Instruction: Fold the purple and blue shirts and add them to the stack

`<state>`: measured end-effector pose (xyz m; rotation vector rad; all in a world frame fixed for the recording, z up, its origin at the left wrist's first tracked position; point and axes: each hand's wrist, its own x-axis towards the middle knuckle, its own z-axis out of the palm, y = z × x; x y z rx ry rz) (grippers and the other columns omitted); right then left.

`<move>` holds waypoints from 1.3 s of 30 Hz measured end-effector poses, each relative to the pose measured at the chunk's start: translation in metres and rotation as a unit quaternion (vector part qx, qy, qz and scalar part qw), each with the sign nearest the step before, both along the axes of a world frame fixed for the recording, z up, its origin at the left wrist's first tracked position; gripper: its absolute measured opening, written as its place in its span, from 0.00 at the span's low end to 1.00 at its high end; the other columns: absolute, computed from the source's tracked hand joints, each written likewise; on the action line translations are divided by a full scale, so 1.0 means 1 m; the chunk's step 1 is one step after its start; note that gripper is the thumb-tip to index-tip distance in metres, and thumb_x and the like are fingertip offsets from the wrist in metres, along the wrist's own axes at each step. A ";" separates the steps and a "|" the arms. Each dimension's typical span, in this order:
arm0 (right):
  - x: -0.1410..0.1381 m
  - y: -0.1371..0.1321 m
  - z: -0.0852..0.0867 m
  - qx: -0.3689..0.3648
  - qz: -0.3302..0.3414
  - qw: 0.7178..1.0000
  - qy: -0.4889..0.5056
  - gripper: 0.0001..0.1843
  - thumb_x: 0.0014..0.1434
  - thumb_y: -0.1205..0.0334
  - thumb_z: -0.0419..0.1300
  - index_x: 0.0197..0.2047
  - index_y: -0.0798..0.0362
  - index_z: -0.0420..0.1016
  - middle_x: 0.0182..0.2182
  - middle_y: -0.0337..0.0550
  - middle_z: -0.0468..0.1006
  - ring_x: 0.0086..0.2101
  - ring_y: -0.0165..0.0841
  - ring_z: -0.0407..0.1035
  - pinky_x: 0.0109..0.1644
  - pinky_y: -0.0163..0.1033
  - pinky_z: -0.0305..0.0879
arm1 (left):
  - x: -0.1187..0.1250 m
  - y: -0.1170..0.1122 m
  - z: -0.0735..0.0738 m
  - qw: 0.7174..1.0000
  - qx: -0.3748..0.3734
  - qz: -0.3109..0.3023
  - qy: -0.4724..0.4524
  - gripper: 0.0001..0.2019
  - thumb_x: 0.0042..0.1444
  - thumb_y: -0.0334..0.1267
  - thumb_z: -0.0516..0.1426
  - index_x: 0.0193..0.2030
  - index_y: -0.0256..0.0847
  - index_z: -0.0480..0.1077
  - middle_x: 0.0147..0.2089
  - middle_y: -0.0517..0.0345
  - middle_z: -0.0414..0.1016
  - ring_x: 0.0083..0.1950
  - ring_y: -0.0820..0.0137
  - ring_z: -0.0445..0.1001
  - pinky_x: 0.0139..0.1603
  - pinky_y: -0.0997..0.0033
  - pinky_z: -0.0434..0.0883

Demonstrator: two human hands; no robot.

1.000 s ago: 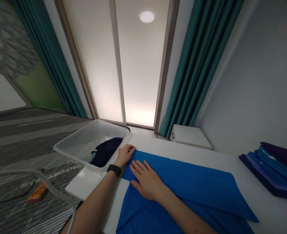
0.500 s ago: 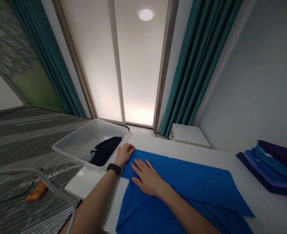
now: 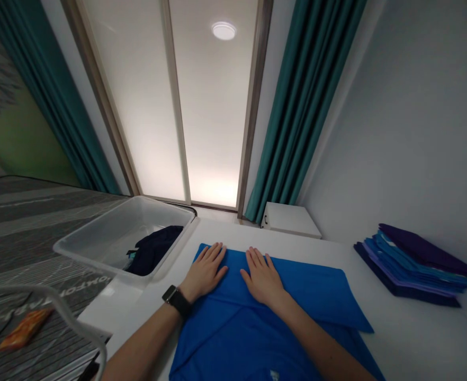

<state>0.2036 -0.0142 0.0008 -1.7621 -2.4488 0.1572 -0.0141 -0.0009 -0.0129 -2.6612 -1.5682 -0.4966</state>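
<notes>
A blue garment [image 3: 297, 286], partly folded over on itself, lies spread on the white table [image 3: 146, 312]. My left hand [image 3: 205, 272], a dark watch on its wrist, rests flat on the cloth near its far left corner. Flat on the folded part, a little to the right, lies my right hand [image 3: 263, 279], its fingers pointing to the far edge. Neither hand grips the cloth. A small pale mark shows on the fabric near the bottom of the view; I cannot make out what it is.
A translucent plastic bin [image 3: 98, 248] with dark clothing [image 3: 156, 251] in it stands to the left. On the right of the table is a stack of folded garments [image 3: 416, 264] in blues and purples. Behind are a white cabinet [image 3: 291, 219] and teal curtains [image 3: 293, 116]. A pale curved tube [image 3: 64, 312] crosses the lower left.
My left hand has let go of the cloth's corner and now lies flat on it. My right hand has slid right and towards the far edge. The view has turned slightly right.
</notes>
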 end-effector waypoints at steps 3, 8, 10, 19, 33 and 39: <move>0.009 0.000 -0.010 -0.019 -0.021 1.000 0.006 0.37 0.67 0.46 0.36 0.71 0.61 0.45 0.70 0.50 0.44 0.69 0.40 0.37 0.70 0.52 0.32 | 0.001 0.003 -0.011 1.000 -0.019 0.013 0.010 0.28 0.66 0.50 0.46 0.69 0.41 0.56 0.71 0.49 0.55 0.71 0.60 0.53 0.70 0.55 0.50; 0.012 0.003 -0.016 -0.013 -0.016 1.000 0.015 0.38 0.67 0.45 0.34 0.72 0.61 0.44 0.70 0.49 0.43 0.69 0.38 0.34 0.70 0.52 0.30 | -0.004 0.011 -0.016 1.000 -0.012 0.017 0.004 0.28 0.66 0.51 0.45 0.69 0.42 0.56 0.71 0.51 0.56 0.71 0.60 0.53 0.70 0.55 0.50; 0.013 0.008 -0.015 -0.013 -0.013 1.000 0.016 0.38 0.67 0.45 0.34 0.71 0.61 0.44 0.70 0.49 0.43 0.69 0.38 0.35 0.70 0.52 0.28 | -0.003 0.014 -0.014 1.000 -0.013 0.018 0.003 0.28 0.67 0.51 0.45 0.69 0.42 0.56 0.71 0.51 0.55 0.71 0.61 0.53 0.70 0.55 0.50; 0.018 0.021 -0.012 -0.012 0.000 1.000 0.016 0.37 0.68 0.46 0.34 0.71 0.61 0.44 0.70 0.48 0.43 0.69 0.36 0.35 0.70 0.52 0.27 | 0.000 0.027 -0.012 0.999 -0.024 0.035 0.002 0.27 0.66 0.50 0.46 0.69 0.45 0.57 0.71 0.54 0.55 0.72 0.61 0.52 0.70 0.54 0.49; 0.104 -0.001 -0.013 -0.038 -0.088 0.995 -0.019 0.37 0.67 0.45 0.33 0.72 0.59 0.42 0.71 0.47 0.42 0.69 0.37 0.34 0.70 0.50 0.27 | 0.040 0.014 0.002 0.999 -0.023 -0.031 0.024 0.29 0.66 0.54 0.44 0.69 0.44 0.56 0.71 0.50 0.53 0.72 0.60 0.51 0.71 0.52 0.46; 0.111 -0.004 -0.015 -0.024 -0.095 0.995 -0.013 0.37 0.68 0.45 0.32 0.72 0.59 0.43 0.71 0.45 0.42 0.69 0.36 0.34 0.70 0.49 0.28 | 0.078 0.012 -0.003 0.997 -0.034 -0.061 0.028 0.29 0.66 0.53 0.44 0.69 0.43 0.56 0.72 0.51 0.53 0.72 0.60 0.51 0.70 0.53 0.48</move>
